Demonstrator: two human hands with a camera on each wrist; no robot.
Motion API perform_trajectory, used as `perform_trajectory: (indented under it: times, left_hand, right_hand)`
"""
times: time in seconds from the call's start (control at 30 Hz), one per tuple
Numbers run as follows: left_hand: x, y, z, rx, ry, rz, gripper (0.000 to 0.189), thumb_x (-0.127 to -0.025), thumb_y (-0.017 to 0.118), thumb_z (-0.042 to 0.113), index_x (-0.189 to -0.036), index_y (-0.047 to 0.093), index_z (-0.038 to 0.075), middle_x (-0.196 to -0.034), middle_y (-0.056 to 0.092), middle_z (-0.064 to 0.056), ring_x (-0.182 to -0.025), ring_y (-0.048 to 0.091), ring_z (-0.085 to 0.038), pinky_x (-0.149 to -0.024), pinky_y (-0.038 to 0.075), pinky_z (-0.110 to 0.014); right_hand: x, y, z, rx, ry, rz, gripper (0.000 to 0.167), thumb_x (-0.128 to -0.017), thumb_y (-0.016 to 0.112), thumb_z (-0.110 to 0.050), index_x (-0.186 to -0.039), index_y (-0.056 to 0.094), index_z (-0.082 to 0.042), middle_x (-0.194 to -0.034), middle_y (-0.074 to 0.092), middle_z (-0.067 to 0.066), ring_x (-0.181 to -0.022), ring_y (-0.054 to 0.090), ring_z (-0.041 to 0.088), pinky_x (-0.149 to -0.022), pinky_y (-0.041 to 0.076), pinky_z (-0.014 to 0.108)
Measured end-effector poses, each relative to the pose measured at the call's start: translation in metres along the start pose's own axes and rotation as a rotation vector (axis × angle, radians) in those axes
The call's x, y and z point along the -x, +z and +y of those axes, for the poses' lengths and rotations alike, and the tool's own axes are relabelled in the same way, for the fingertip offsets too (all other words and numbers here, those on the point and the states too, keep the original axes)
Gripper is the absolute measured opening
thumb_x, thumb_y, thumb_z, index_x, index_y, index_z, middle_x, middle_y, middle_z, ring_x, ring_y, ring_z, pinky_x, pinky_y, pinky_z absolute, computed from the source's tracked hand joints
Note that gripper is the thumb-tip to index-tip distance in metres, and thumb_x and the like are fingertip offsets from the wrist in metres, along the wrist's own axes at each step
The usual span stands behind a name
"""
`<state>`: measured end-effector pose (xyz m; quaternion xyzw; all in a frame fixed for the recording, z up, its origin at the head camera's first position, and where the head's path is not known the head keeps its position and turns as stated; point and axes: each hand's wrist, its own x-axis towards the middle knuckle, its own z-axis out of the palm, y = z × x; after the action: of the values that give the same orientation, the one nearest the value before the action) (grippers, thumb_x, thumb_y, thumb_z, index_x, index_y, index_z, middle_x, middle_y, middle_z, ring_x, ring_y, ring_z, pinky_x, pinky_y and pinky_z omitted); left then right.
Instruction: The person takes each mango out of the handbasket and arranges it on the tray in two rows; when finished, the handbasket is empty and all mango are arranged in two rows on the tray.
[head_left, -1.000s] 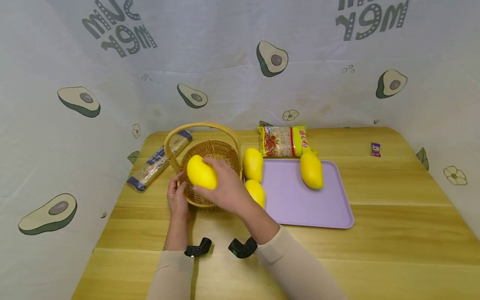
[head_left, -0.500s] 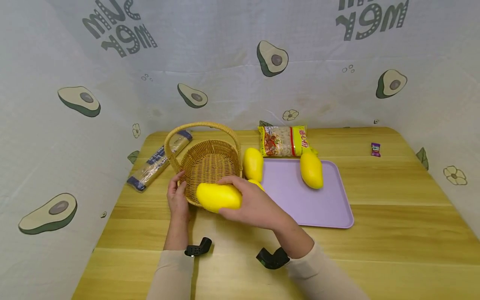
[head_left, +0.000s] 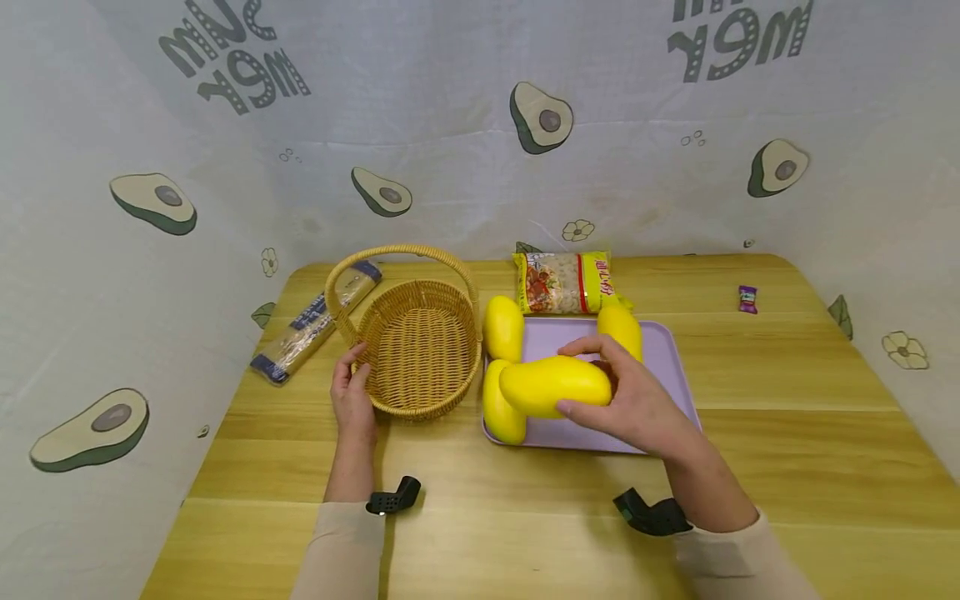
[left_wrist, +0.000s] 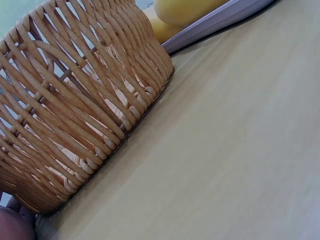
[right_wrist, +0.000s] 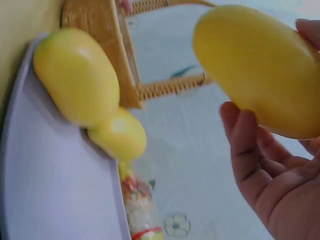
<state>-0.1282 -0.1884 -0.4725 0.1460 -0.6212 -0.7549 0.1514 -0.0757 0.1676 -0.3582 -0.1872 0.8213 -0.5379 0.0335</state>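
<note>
My right hand [head_left: 630,404] grips a yellow mango [head_left: 555,387] by one end, raised over the lilac tray [head_left: 678,400]. The fingers and thumb lie on opposite sides of this mango [right_wrist: 260,70] in the right wrist view. In the head view it overlaps a second mango [head_left: 504,408] at the tray's left end. Behind that lies another mango [head_left: 504,329], and one more mango [head_left: 621,329] rests at the tray's back right. My left hand [head_left: 352,400] holds the near left side of the wicker basket [head_left: 420,354], whose woven bottom shows bare.
A bag of food with yellow ends [head_left: 562,283] lies behind the tray. A long clear-and-blue packet [head_left: 315,325] lies left of the basket. The arched basket handle [head_left: 405,250] stands up. At the far right of the wooden table [head_left: 810,433] is a small purple wrapped sweet [head_left: 747,299].
My right hand has carried the mango out from over the basket, rightward to over the tray. The left hand has stayed at the basket.
</note>
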Motion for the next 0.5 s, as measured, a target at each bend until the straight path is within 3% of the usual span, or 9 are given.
perform_trajectory:
  times: [0.13,0.27,0.4,0.5]
  left_hand:
    - [-0.001,0.0,0.0,-0.005,0.005,0.003,0.035,-0.104,0.043,0.005,-0.137,0.057,0.004,-0.157,0.041,-0.01,-0.157,0.021,-0.022,-0.128,0.015,-0.045]
    - [0.0,-0.001,0.0,-0.008,0.002,0.001,0.035,-0.105,0.043,0.006,-0.137,0.057,0.006,-0.159,0.039,-0.01,-0.158,0.017,-0.022,-0.129,0.013,-0.046]
    - [0.001,-0.001,-0.001,0.0,-0.001,-0.004,0.036,-0.105,0.043,0.006,-0.136,0.058,0.008,-0.161,0.038,-0.009,-0.159,0.015,-0.022,-0.129,0.011,-0.046]
    - [0.002,0.0,-0.001,0.008,-0.001,-0.009,0.036,-0.104,0.043,0.006,-0.137,0.058,0.008,-0.161,0.038,-0.009,-0.159,0.013,-0.022,-0.129,0.01,-0.046]
  right_hand:
    - [0.003,-0.019,0.006,-0.117,-0.011,0.195,0.051,-0.087,0.072,0.005,-0.132,0.049,-0.005,-0.126,0.053,0.003,-0.094,0.059,0.016,-0.074,0.057,0.021]
    - [0.001,-0.03,0.01,-0.283,-0.075,0.35,0.05,-0.088,0.065,0.013,-0.131,0.056,-0.01,-0.121,0.057,0.002,-0.095,0.056,0.016,-0.075,0.056,0.017]
    - [0.0,-0.033,0.014,-0.381,-0.111,0.408,0.046,-0.091,0.063,0.012,-0.131,0.06,-0.012,-0.119,0.055,0.005,-0.096,0.054,0.017,-0.078,0.056,0.016]
    - [0.0,-0.033,0.017,-0.476,-0.118,0.396,0.041,-0.093,0.063,0.007,-0.13,0.06,-0.01,-0.12,0.052,0.008,-0.1,0.053,0.019,-0.082,0.055,0.017]
